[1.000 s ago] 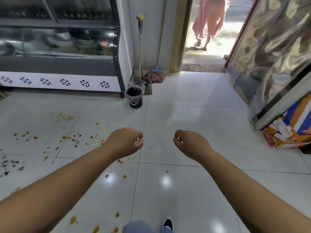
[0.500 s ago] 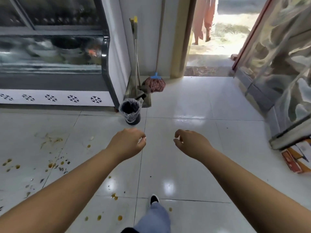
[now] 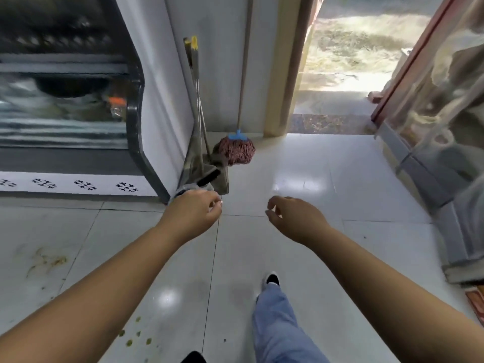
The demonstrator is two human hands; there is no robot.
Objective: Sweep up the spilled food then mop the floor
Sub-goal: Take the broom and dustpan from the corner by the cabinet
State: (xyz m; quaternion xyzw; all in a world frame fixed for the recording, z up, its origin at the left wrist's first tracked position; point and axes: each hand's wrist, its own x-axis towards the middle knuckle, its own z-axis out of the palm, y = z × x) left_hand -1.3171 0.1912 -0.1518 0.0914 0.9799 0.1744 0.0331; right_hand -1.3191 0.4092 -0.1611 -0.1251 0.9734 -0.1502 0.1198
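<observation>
Leaning upright in the corner, the broom and dustpan handles (image 3: 195,82) are standing just beyond the left hand (image 3: 195,212) — the nearer grip; both it and the right hand (image 3: 296,218) are hanging half-curled, grasping nothing.

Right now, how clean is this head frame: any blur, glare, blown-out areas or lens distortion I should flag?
Head view: the display case at upper left is smeared by motion blur; the doorway is washed out by daylight; bright glare spots sit on the glossy floor tiles; wide-angle distortion bends the case frame and door edges. The mop, left hand and right hand read fairly sharp.
</observation>
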